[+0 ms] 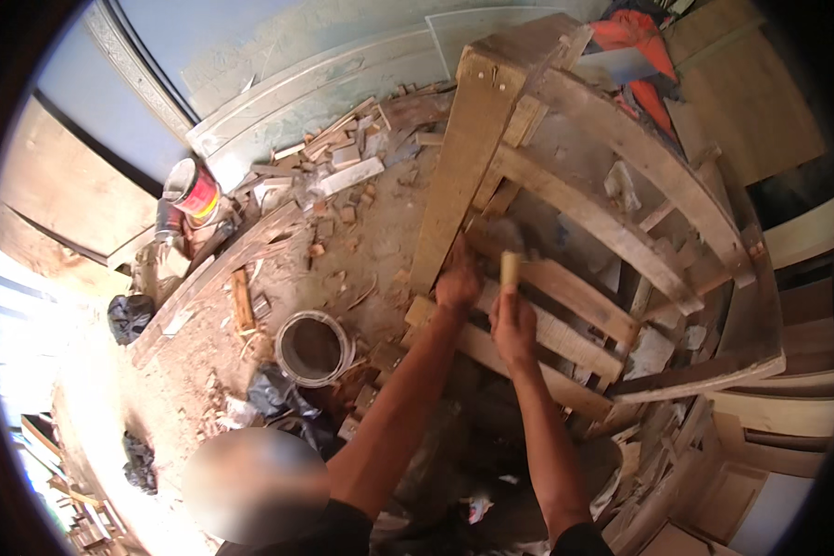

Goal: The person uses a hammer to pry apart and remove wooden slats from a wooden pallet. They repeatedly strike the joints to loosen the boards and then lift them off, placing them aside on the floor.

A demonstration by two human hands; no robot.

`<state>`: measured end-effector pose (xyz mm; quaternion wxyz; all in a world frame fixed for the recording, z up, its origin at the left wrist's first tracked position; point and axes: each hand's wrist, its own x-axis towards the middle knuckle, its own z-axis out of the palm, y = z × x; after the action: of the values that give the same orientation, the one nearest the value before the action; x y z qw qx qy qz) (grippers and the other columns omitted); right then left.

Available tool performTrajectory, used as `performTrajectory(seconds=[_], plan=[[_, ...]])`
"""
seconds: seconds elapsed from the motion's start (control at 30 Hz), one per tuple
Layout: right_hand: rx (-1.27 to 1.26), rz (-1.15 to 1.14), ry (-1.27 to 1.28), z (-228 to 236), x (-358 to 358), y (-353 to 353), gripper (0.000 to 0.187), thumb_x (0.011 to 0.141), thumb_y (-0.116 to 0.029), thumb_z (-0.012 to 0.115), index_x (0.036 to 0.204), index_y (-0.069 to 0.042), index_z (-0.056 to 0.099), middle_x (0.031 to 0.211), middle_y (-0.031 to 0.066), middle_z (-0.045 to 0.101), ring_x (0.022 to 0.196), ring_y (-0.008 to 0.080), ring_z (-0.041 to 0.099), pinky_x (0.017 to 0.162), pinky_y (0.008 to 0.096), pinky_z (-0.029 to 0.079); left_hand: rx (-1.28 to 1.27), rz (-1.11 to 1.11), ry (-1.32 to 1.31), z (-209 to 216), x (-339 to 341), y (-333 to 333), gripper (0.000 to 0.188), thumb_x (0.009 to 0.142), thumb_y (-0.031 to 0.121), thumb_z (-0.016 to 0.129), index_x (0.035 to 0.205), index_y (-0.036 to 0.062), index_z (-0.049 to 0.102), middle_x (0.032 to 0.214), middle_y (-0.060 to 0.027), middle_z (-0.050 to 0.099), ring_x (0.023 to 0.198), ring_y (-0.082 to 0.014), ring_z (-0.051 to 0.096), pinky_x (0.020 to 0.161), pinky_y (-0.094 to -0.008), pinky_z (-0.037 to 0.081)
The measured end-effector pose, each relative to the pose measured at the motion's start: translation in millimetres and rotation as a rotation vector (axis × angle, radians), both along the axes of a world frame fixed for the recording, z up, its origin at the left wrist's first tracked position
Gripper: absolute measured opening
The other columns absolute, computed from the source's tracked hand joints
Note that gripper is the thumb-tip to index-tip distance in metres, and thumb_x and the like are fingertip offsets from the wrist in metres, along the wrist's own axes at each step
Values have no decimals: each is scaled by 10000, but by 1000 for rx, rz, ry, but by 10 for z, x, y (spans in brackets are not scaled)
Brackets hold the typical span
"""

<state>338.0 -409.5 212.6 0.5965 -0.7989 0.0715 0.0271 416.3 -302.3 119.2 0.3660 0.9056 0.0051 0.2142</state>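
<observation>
the left hand (pixel 458 285) pressed against a curved wooden frame (pixel 612 222) that lay tilted over the dusty floor (pixel 361 241), near its thick upright post (pixel 463 157); whether its fingers gripped the wood could not be told. the right hand (pixel 514 320), just beside it, was closed round a pale wooden handle (pixel 510 267), its head blurred against the frame. an open tin (pixel 313 347) stood to the left, a red can (pixel 193 190) farther off, with wood scraps (pixel 343 157) scattered about.
</observation>
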Motion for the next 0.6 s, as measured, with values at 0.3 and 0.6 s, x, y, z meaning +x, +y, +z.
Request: performTrajectory(seconds=[0.3, 0.6], plan=[[-93, -131, -34, 42, -244, -145, 563, 1019, -556, 388, 886, -29, 533, 634, 12, 502, 567, 126, 526, 508, 317, 424, -514, 179, -397, 1704, -140, 634, 354, 1021, 304, 510, 1010, -35, 614, 668, -167, 598, 610, -262, 561, 660, -381, 464], [332, -68, -593, 1387, -41, 363, 567, 989, -625, 391, 882, -81, 508, 597, 19, 464, 430, 111, 430, 391, 237, 349, -851, 116, -335, 1572, 664, 714, 636, 1060, 508, 211, 727, 13, 431, 625, -58, 394, 627, -175, 359, 593, -363, 331]])
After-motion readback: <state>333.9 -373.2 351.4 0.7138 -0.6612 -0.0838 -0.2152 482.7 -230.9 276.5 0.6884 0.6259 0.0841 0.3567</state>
